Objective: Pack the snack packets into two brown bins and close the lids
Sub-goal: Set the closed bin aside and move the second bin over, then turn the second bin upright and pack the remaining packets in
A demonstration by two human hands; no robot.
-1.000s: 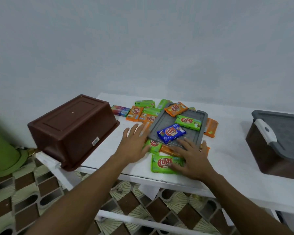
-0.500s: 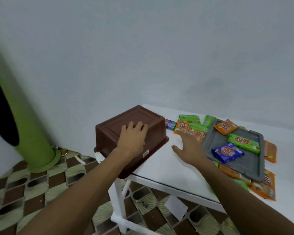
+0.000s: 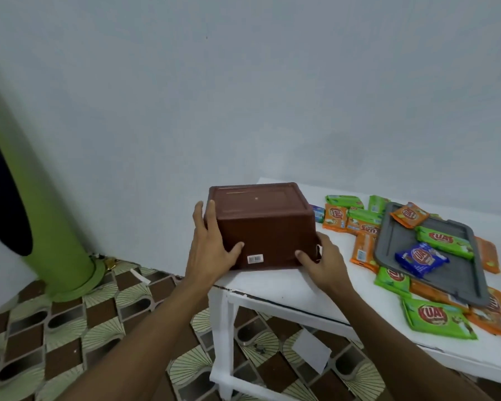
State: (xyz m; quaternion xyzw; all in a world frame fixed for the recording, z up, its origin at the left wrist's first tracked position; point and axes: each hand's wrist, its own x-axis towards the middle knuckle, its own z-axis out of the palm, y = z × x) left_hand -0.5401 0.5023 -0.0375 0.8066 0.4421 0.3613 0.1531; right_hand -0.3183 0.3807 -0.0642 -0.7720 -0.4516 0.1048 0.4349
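1. Flipping the brown bin (image 3: 265, 227) upright comes first imo; it's bottom-up on the table's (image 3: 272, 287) left corner.
2. Left hand (image 3: 210, 250) and right hand (image 3: 324, 260) clamp opposite sides, so roll it evenly.
3. Mind the snack packets (image 3: 443, 241) nearby; can't see what's underneath.

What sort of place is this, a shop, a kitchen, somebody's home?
Probably a plain room in a home: a chipped white table stands by a bare pale wall, on patterned brown floor tiles. Snack packets and an upturned brown bin suggest household sorting.
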